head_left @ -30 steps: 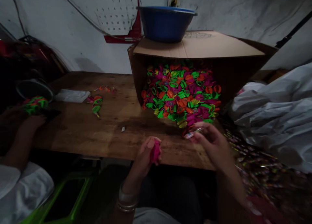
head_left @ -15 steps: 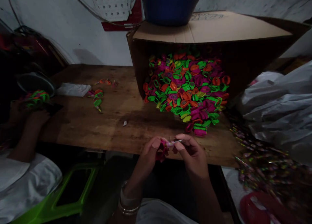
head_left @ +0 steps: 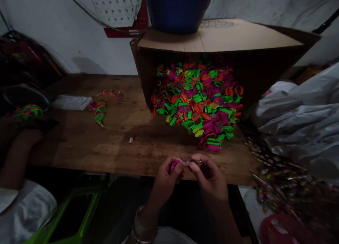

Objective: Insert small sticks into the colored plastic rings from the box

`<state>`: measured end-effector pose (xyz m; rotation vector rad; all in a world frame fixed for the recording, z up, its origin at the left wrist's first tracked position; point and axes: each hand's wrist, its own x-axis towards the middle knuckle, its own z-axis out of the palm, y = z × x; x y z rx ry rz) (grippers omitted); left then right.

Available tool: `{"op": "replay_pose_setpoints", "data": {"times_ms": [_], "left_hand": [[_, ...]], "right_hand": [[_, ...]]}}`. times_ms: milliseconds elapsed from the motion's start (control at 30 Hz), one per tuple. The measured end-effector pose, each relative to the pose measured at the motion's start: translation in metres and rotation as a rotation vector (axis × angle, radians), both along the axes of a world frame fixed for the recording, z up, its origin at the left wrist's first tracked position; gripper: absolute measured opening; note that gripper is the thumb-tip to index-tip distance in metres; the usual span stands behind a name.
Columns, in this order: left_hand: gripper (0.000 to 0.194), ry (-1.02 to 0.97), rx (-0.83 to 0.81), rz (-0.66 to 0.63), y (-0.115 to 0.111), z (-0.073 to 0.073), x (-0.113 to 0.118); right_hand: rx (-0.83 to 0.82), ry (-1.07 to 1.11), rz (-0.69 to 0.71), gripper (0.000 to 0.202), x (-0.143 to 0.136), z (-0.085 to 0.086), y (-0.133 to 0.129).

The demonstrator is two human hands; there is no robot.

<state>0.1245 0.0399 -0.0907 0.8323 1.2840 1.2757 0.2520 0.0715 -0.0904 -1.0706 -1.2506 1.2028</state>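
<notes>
Near the front edge of the wooden table (head_left: pixel 122 155), my left hand (head_left: pixel 168 176) is closed on a magenta plastic watch (head_left: pixel 174 165). My right hand (head_left: pixel 210 173), just beside it, pinches a small clear wrapper (head_left: pixel 195 161) that reaches across to the left fingertips. How the wrapper and the watch are joined is too dark and small to tell. Behind both hands, a heap of green, orange, magenta and yellow toy watches (head_left: pixel 196 99) spills out of a cardboard box (head_left: pixel 222 37) lying on its side.
A blue tub (head_left: pixel 177 10) rests on the box. Loose watches (head_left: pixel 100 111) and a white packet (head_left: pixel 71 102) lie left. Another person's arm (head_left: pixel 18 155) is at far left, above a green stool (head_left: pixel 66 215). Plastic bags (head_left: pixel 304 113) and wrapped strips (head_left: pixel 293 187) fill the right.
My hands have drawn closer together, and the left fingers now cover more of the magenta watch. The view has shifted slightly, and the other person's hands sit further toward the left edge.
</notes>
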Motion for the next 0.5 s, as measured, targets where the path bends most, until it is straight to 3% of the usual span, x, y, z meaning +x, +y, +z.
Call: {"op": "replay_pose_setpoints", "data": {"times_ms": [200, 267, 333, 367, 467, 500], "left_hand": [[0.048, 0.022, -0.045, -0.099, -0.004, -0.021, 0.0], [0.041, 0.025, -0.097, -0.173, 0.002, -0.025, -0.017], [0.041, 0.005, -0.133, -0.187, 0.016, -0.024, -0.048], [0.041, -0.016, -0.135, -0.134, 0.025, -0.021, -0.067], [0.04, -0.132, -0.051, 0.317, 0.05, -0.008, -0.132], [0.044, -0.18, -0.058, 0.402, 0.055, -0.004, -0.151]], "right_hand": [[-0.07, -0.066, -0.147, 0.03, 0.007, -0.015, 0.009], [-0.067, -0.062, -0.062, 0.034, 0.006, -0.017, 0.009], [-0.063, -0.016, 0.052, 0.044, 0.005, -0.018, 0.008], [-0.066, 0.004, 0.089, 0.048, 0.004, -0.018, 0.008], [-0.086, 0.023, 0.074, 0.047, 0.007, -0.02, 0.01], [-0.095, 0.025, 0.047, 0.046, 0.009, -0.021, 0.011]]}}
